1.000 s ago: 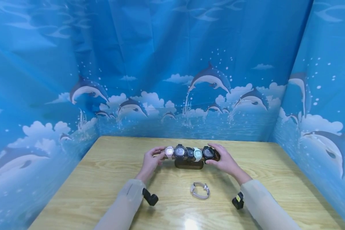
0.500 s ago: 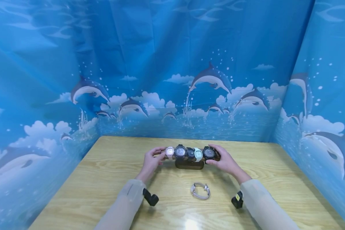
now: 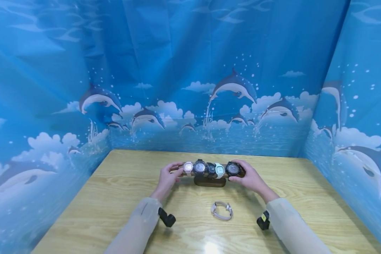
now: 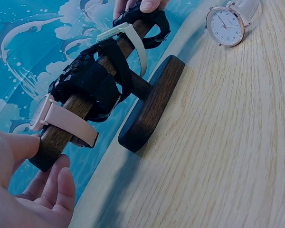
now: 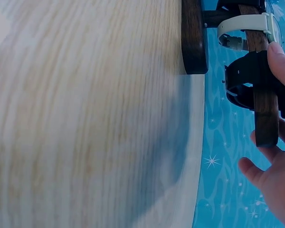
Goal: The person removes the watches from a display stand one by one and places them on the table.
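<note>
A dark wooden watch stand [image 3: 209, 181] carries several watches on its crossbar. From the left come a pink watch [image 3: 188, 168], a black watch [image 3: 199, 167], a smaller dark watch [image 3: 211, 169], a mint watch [image 3: 220, 170] and another black watch [image 3: 233, 169] near the right end. My left hand [image 3: 169, 178] pinches the bar's left end beside the pink strap, thumb and fingers on opposite sides. With its thumb on the right-end black watch, my right hand [image 3: 250, 176] grips that watch; its other fingers are partly hidden behind the bar.
A pale-strapped watch [image 3: 222, 211], its strap in a loop, lies on the wooden table [image 3: 120, 211] in front of the stand. The left wrist view shows its white dial [image 4: 224, 27]. A blue dolphin-print curtain [image 3: 177, 70] stands behind the table and along its sides.
My right hand and the right-end black watch have shifted very slightly to the right along the bar. The left hand stays on the bar's left end.
</note>
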Demonstrator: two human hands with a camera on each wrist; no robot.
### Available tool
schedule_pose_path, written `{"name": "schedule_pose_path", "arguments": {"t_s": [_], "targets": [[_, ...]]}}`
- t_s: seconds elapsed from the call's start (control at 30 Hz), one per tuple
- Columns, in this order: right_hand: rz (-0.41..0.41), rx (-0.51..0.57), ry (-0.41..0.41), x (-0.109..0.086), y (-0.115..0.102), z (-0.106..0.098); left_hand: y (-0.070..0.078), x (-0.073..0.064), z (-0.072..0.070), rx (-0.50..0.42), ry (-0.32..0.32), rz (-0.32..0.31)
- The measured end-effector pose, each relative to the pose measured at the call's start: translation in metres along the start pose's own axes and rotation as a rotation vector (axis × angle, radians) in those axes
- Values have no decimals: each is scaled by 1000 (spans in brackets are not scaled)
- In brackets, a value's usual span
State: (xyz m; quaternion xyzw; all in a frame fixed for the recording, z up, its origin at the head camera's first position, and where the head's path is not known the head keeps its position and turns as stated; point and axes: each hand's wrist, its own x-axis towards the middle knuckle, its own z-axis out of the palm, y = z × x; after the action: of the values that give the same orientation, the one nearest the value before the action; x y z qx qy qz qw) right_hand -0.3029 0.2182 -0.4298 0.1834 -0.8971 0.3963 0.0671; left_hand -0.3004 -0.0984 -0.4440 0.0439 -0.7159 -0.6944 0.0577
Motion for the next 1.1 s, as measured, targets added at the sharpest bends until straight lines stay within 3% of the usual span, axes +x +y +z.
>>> {"name": "schedule_pose_path", "arguments": {"t_s": [1.1], "targets": [[91, 116, 53, -12, 6, -10, -1, 1, -1, -5, -10, 11]]}}
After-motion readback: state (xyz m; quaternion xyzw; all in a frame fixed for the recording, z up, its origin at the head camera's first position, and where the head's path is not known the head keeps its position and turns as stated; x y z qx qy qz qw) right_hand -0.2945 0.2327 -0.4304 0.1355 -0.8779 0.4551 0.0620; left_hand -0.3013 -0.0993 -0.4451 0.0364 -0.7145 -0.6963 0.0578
